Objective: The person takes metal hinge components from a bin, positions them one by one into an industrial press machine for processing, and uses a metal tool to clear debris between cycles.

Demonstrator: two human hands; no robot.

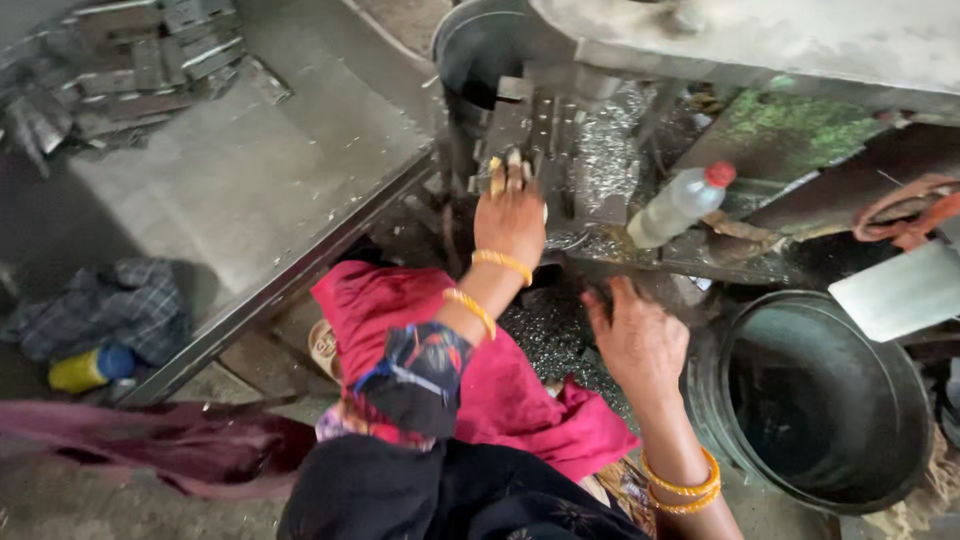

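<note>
At the machine's metal fixture (545, 140), the left hand (510, 215) was up against the work, fingers closed together on a small pale piece (497, 176) pinched at the fingertips, right where the slotted steel block met the press body. Just right of that grip lay a glittering heap of metal shavings (600, 150), and further right again a clear plastic bottle (682, 205) with a red cap lay tilted, some clear liquid in it by the look. The right hand (635, 340) sat lower, nearer the body than the grip, fingers spread and flat on the dark ledge, holding nothing that could be seen. The step in hand looked like seating or pulling a small part at the fixture; I judged the next move would call for a steady pinch and fingers kept clear of the tooling. Below and right of the right hand stood a big dark round tub (815, 400); its inside was in shadow and showed nothing that could be made out. Well off to the left of the grip, across the grey sheet-metal table (250, 180), a pile of flat metal blanks (130, 70) lay loose, in no container. Under the left forearm, a red cloth (500, 390) covered the lap, with shavings scattered beside it.
</note>
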